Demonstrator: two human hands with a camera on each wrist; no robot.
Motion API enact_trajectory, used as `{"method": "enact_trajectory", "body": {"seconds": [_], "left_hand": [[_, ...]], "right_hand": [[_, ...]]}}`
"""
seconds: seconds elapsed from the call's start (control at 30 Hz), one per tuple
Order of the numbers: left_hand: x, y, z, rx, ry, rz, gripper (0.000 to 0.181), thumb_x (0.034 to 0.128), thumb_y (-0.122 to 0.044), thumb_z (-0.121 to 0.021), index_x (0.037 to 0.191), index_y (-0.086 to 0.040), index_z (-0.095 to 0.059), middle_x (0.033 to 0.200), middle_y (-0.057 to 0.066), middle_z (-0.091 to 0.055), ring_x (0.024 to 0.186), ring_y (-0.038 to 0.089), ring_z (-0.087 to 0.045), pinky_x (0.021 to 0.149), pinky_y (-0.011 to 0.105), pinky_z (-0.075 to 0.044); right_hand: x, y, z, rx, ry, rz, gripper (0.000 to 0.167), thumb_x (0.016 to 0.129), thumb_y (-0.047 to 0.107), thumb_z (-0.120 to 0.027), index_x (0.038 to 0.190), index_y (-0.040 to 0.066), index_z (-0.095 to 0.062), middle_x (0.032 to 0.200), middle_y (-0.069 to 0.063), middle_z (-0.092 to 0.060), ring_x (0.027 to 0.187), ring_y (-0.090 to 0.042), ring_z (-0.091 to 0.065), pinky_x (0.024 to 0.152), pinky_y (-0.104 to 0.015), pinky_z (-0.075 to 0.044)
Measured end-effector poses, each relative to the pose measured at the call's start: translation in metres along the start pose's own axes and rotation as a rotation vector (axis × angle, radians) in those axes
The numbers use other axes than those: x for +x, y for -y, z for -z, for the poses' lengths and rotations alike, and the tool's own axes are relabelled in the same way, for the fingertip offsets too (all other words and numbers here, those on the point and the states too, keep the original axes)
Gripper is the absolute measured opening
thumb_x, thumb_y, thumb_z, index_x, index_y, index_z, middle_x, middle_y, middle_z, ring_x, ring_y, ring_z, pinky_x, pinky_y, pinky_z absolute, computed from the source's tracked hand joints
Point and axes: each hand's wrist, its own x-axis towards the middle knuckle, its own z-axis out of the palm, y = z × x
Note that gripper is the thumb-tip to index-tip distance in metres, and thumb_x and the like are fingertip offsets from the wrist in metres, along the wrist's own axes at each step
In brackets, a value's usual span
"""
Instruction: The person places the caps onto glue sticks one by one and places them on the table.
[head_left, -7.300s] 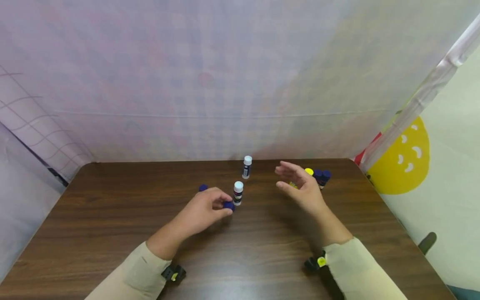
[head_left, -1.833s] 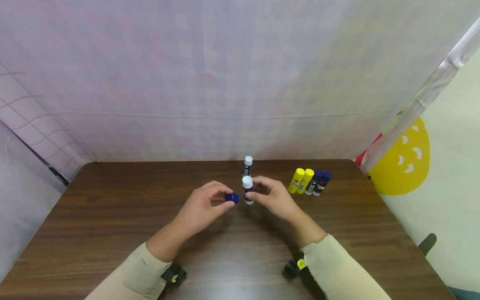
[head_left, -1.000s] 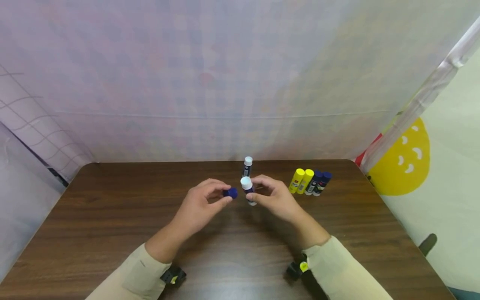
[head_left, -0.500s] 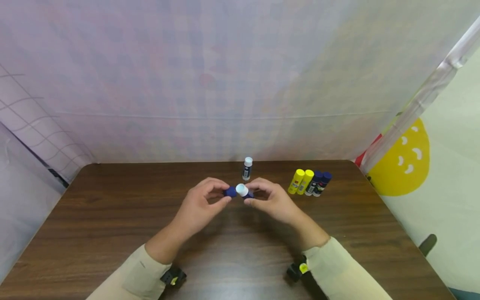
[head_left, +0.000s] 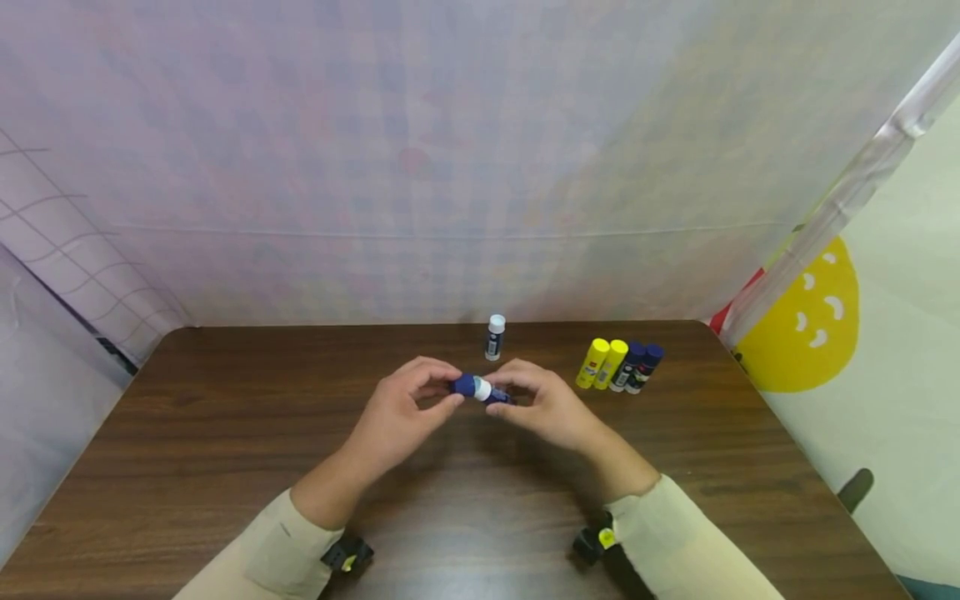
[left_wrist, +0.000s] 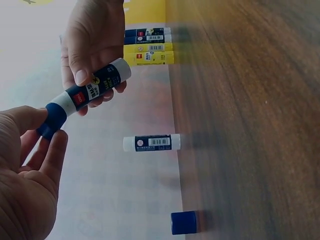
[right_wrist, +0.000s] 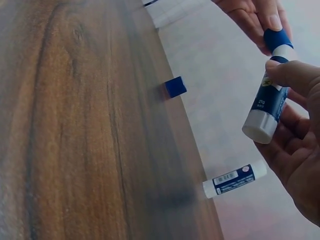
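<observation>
My left hand (head_left: 405, 408) pinches a blue cap (left_wrist: 52, 120) between thumb and fingers. A glue stick (left_wrist: 97, 87) with a dark blue label and white ends lies tilted in my right hand (head_left: 551, 404), gripped by thumb and fingers. Cap and glue stick meet end to end, the cap at the stick's white top; how far it sits on cannot be told. Behind the hands a second, capless glue stick (head_left: 494, 337) stands upright on the table. Another blue cap (right_wrist: 175, 87) rests on the table, hidden behind my left hand in the head view.
To the right stand two yellow glue sticks (head_left: 592, 363) and two dark blue glue sticks (head_left: 645, 368) side by side in a row. The brown wooden table (head_left: 225, 467) ends at a pale patterned curtain (head_left: 337, 208) behind.
My right hand has taken hold of the nearer glue stick, lifted it and tilted its top leftward. The blue cap in my left hand, earlier apart from it, now meets its top.
</observation>
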Motion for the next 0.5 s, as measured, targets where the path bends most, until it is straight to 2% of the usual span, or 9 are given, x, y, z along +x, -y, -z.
{"method": "enact_trajectory", "body": {"seconds": [0.3,0.5], "left_hand": [[0.0001,0.0003,-0.0012,0.026,0.023,0.008,0.023,0.0933,-0.008,-0.078,0.116,-0.008,-0.075,0.118,0.003,-0.070,0.109,0.018,-0.071,0.096,0.026,-0.061],[-0.0004,0.0001,-0.0019,0.068,0.036,0.026,0.025,0.0934,-0.009,-0.078,0.119,-0.008,-0.075,0.119,0.002,-0.070,0.111,0.018,-0.070,0.097,0.027,-0.061]], "right_hand": [[-0.0013,0.0004,0.0022,-0.047,0.042,0.008,0.027,0.093,0.014,-0.080,0.120,0.016,-0.076,0.111,0.000,-0.069,0.093,-0.016,-0.060,0.068,-0.023,-0.054],[-0.0016,0.0005,0.0028,-0.069,0.056,0.018,0.027,0.093,0.014,-0.080,0.120,0.017,-0.076,0.111,0.000,-0.068,0.092,-0.016,-0.060,0.066,-0.023,-0.055]]}}
